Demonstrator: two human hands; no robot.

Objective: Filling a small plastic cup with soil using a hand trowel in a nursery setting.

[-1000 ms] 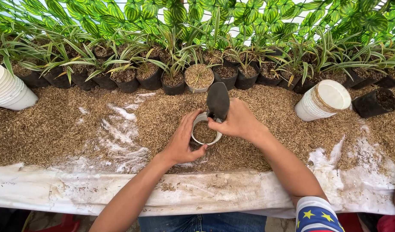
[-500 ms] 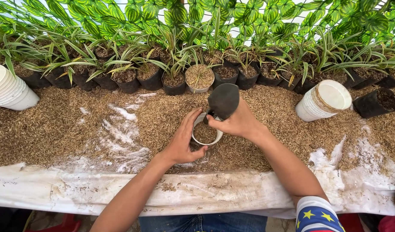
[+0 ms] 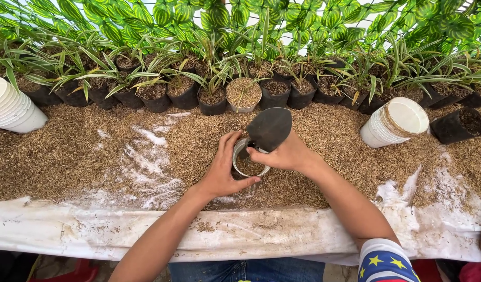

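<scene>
My left hand [image 3: 223, 172] wraps around a small white cup [image 3: 244, 166] partly filled with brown husk, standing on the husk-covered table [image 3: 73, 230]. My right hand [image 3: 285, 154] grips the handle of a dark metal trowel [image 3: 268, 128], with the blade raised and tilted up to the right, just above the cup's far rim. The fingers of my right hand press near the cup's top edge.
A row of black bags with striped green plants [image 3: 157, 89] lines the back. One white cup of husk [image 3: 243, 94] stands among them. Stacks of white cups lie at the far left [image 3: 10, 109] and at the right [image 3: 394, 122]. A lone black bag [image 3: 457, 125] lies far right.
The trowel blade has swung from upright over the cup to tilted rightward and higher. My left hand has closed slightly more around the cup.
</scene>
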